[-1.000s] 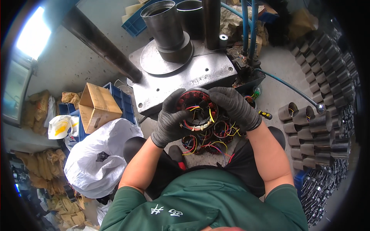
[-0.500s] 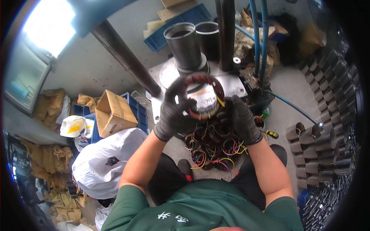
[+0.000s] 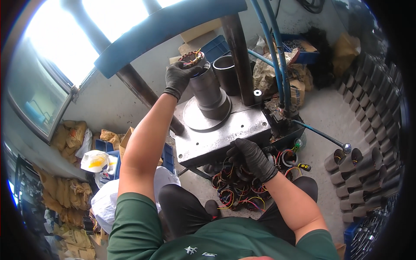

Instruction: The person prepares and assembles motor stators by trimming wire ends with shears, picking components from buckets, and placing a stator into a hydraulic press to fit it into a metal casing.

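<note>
My gloved left hand is closed on the rim of a wound motor stator with red, yellow and pink leads. It holds the stator at the mouth of an upright grey metal cylinder. This cylinder stands on a round steel base on the press table. My gloved right hand is off the table's front edge with loosely bent fingers and nothing visible in them. Below it, several wound stators with coloured leads are piled on the floor, partly hidden by that hand.
A second dark cylinder stands behind the first. Press columns and a blue crossbeam frame the table. Blue hoses and a ball-ended lever are to the right. Rows of metal sleeves stand at far right.
The stator, held before me near both hands, is now at the top of the cylinder in my left hand. My right hand has moved down and left, away from it. The view has shifted.
</note>
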`<state>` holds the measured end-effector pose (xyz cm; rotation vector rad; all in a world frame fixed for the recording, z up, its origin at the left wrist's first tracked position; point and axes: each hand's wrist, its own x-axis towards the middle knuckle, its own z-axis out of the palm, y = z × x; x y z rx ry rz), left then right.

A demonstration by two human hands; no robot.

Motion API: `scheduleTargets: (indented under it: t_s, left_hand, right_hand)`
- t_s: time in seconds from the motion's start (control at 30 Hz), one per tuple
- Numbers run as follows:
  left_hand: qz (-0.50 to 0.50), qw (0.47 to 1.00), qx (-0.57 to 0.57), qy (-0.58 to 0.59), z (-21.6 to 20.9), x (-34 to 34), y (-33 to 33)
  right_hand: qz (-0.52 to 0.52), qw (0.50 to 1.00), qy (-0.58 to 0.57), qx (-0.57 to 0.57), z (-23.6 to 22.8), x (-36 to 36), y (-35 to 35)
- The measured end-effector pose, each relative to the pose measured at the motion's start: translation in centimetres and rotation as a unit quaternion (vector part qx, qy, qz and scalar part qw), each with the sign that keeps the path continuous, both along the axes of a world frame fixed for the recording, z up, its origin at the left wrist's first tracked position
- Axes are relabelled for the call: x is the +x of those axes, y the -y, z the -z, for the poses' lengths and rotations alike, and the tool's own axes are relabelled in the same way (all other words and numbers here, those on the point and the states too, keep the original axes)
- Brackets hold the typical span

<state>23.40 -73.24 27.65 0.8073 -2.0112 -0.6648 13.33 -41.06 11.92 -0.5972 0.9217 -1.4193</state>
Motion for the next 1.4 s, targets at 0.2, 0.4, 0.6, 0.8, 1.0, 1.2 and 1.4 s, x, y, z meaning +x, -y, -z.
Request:
scheduleTargets:
  t_s: [0.2,0.4,0.6,0.8,1.0,1.2,1.4]
  left_hand:
    - [-0.020,0.997,-0.057,0.050,0.4,-0.2,0.2]
    - [-0.046,0.997,-0.014,0.064,1.3,0.4,0.9]
    - [-0.050,0.991,-0.122,0.012,2.0,0.0,-0.5]
    - [0.009,0.973,-0.230,0.001,2.3,0.5,1.7]
    - [0.001,0.991,-0.105,0.083,1.0,1.1,0.9]
    - [0.006,0.990,-0.083,0.117,0.8,1.2,0.8]
    - [-0.027,0.972,-0.183,0.144,2.1,0.6,1.8]
  right_hand:
    - [0.002,1.000,-0.009,-0.023,0.7,0.5,-0.2]
    - [-0.019,0.996,-0.081,-0.037,0.3,0.6,-0.2]
    - [-0.023,0.991,-0.115,-0.058,0.4,0.7,0.1]
    - [-0.012,0.966,-0.225,-0.123,1.8,1.6,0.5]
    - [-0.049,0.991,-0.116,-0.042,1.1,1.8,0.5]
    - [-0.069,0.990,-0.113,-0.057,0.8,1.9,0.3]
    - [-0.093,0.987,-0.120,-0.056,0.3,2.3,-0.4]
